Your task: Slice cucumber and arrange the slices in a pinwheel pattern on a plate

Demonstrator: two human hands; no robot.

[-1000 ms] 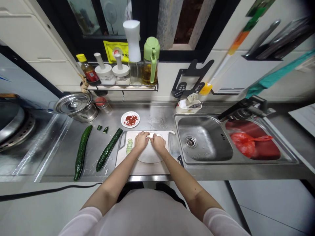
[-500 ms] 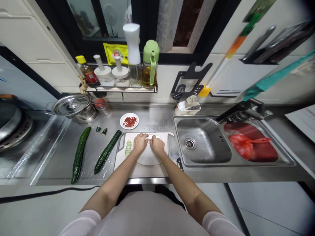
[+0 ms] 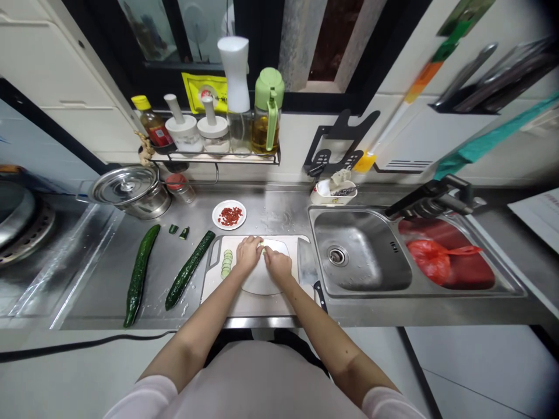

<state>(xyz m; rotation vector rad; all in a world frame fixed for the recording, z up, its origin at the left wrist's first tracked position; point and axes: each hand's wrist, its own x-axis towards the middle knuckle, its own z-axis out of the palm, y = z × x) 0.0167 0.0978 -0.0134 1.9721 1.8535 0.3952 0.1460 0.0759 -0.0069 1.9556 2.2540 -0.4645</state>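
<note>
Both of my hands rest close together over a white plate (image 3: 262, 282) on the pale cutting board (image 3: 244, 299). My left hand (image 3: 248, 254) and my right hand (image 3: 276, 263) have their fingers curled and pinched around a small pale green piece between them, too small to name. A row of cucumber slices (image 3: 226, 262) lies on the board just left of my left hand. A cleaver (image 3: 308, 269) lies at the board's right edge.
Two whole cucumbers (image 3: 138, 274) (image 3: 189, 269) and two cut ends (image 3: 179, 231) lie on the steel counter to the left. A small dish of red bits (image 3: 229, 215) sits behind the board. A lidded pot (image 3: 126, 190), a condiment rack (image 3: 213, 154) and a double sink (image 3: 362, 256) surround the area.
My hands have drawn slightly nearer to me over the plate, the right one a little more. The view has shifted a bit.
</note>
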